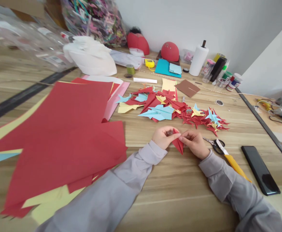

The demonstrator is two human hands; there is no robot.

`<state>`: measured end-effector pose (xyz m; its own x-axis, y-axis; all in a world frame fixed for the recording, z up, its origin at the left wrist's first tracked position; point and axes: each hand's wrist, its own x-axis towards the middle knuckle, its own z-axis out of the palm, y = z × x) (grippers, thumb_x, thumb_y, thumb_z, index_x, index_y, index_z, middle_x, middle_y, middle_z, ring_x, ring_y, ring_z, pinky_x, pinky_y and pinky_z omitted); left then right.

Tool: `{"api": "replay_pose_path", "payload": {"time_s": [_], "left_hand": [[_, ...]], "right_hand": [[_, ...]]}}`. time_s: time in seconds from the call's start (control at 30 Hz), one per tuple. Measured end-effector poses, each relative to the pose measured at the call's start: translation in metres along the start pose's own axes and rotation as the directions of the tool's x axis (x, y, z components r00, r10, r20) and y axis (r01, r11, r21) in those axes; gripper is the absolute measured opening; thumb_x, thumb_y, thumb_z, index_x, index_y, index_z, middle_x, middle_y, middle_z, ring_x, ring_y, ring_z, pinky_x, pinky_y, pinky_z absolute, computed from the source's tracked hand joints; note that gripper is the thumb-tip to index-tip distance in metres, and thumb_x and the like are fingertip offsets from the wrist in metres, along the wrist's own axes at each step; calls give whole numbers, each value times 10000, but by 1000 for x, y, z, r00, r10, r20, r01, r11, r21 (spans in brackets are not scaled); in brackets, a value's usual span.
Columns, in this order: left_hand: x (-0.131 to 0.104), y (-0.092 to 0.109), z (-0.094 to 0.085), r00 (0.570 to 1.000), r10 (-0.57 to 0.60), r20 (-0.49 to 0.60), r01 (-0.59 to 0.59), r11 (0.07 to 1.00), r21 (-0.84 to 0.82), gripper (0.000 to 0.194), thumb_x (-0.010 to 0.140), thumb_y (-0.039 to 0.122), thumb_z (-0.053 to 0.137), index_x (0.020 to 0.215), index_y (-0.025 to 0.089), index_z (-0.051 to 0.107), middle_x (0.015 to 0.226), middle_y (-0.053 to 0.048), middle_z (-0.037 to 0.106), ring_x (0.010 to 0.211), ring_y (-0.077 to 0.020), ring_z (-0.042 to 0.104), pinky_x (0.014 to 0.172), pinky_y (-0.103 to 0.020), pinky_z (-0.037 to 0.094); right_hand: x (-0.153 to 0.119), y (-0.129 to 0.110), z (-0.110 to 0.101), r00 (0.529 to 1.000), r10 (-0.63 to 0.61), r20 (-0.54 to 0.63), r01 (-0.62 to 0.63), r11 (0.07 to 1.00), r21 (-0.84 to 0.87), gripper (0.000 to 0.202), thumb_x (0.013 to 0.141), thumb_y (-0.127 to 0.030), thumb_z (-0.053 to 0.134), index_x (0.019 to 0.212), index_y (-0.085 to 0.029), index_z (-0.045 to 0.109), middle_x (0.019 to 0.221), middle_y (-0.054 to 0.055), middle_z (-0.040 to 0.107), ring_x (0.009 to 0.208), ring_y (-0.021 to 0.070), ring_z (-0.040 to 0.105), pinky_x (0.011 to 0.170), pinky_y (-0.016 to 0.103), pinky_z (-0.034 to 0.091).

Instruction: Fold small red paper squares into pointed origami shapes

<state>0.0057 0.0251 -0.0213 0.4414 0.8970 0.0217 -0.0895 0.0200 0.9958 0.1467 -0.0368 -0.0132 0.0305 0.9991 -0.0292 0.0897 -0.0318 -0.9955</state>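
Observation:
Between my two hands is a small piece of folded red paper (179, 146), diamond-like in outline with a point toward me. My left hand (164, 137) pinches its upper left side between thumb and fingers. At its upper right edge, the thumb and fingertips of my right hand (194, 141) close on the same paper. Just beyond both hands lies a heap of folded paper pieces (153, 100), mostly red with some blue and yellow. Right of my right hand rest black-handled scissors (217, 146) and a yellow utility knife (236, 166).
Large red paper sheets (78, 154) cover the left of the table. A black phone (260, 169) lies at the right. Along the back stand a white roll (199, 59), small bottles, a yellow tape measure (149, 63) and a white plastic bag (90, 58).

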Motion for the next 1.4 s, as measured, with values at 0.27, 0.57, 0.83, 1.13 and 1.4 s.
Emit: {"api": "replay_pose_path", "payload": {"time_s": [0.27,0.57,0.83,1.13,1.4], "left_hand": [[1,6,-3,997,-79,16,80,993,-84,262,649,396,641,635,136,667,600,-16,631,578,-122,526,561,-240,416],[-1,8,-2,997,-81,-3,80,986,-147,369,709,488,565,619,139,643,551,-12,594,519,-110,506,521,-235,404],[3,4,-1,993,-26,-117,15,996,-92,272,591,408,696,622,140,664,583,-11,633,564,-118,528,568,-244,430],[2,4,-1,998,-24,-51,15,987,-161,334,493,380,770,688,133,657,630,-17,647,588,-127,555,591,-254,455],[2,1,0,994,53,-90,-55,998,-10,237,551,314,738,658,122,649,549,1,610,479,-84,479,490,-223,400]], "right_hand": [[0,-2,2,1000,-15,-7,15,1000,-19,304,649,-438,687,673,-151,589,566,-6,599,480,95,516,462,228,434],[0,0,2,1000,-15,0,15,1000,-17,293,671,-436,671,674,-154,591,569,-6,602,480,95,516,461,227,429],[-2,-2,1,1000,-12,26,12,999,-32,294,687,-440,655,679,-154,589,540,-15,575,473,96,501,467,230,413],[-1,-3,0,1000,-20,-3,20,1000,6,295,694,-440,652,658,-160,566,520,-27,557,461,86,489,466,221,401],[-1,-5,1,1000,-5,27,5,1000,-6,267,755,-420,599,714,-157,594,541,-26,567,486,84,500,499,215,403]]}}
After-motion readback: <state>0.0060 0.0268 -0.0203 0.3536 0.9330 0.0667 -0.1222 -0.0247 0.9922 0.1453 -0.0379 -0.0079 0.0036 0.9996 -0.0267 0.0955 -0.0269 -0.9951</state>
